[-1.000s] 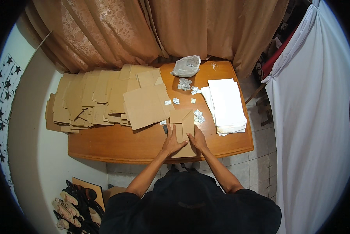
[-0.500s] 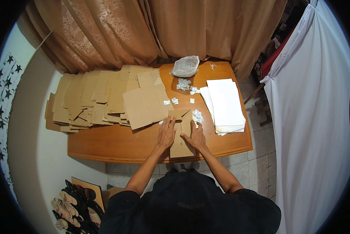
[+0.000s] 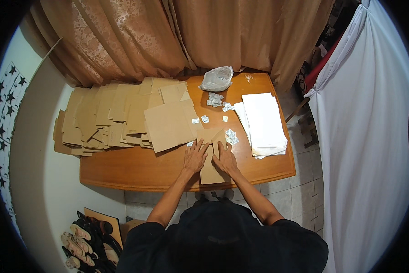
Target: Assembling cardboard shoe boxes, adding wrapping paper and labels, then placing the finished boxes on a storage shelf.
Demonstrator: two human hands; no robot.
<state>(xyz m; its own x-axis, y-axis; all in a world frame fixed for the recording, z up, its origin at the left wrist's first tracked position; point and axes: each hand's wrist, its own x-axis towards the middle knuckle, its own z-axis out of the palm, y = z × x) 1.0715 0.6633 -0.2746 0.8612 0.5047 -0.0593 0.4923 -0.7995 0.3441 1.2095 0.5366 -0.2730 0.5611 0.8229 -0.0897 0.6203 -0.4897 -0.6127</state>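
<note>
Far left, on the floor: pairs of shoes (image 3: 88, 239) beside the wall. On the wooden desk (image 3: 136, 170), left half: a wide spread of overlapping brown paper envelopes (image 3: 109, 120), flat and unfilled, with one large brown sheet (image 3: 168, 125) lying on top at its right edge. Centre, at the near edge of the desk: a brown paper envelope (image 3: 210, 173), its flap folded over, lying flat and overhanging the edge slightly. Left hand (image 3: 195, 158): palm down, fingers spread, pressing on the envelope's left part; no closed grip. Right hand (image 3: 223, 159): likewise flat and open, fingers on the folded flap. Judged handling: light, thin, pliable, creases readily, tears if pulled; it should slide easily on the polished wood, so best held by flat pressure or pinched at an edge or corner. Just beyond the hands: small white sachets (image 3: 215, 100) scattered loose, a few near the flap. Behind them: a crumpled clear plastic bag (image 3: 217, 78). Right: a stack of white sheets (image 3: 263, 120), squared up.
</note>
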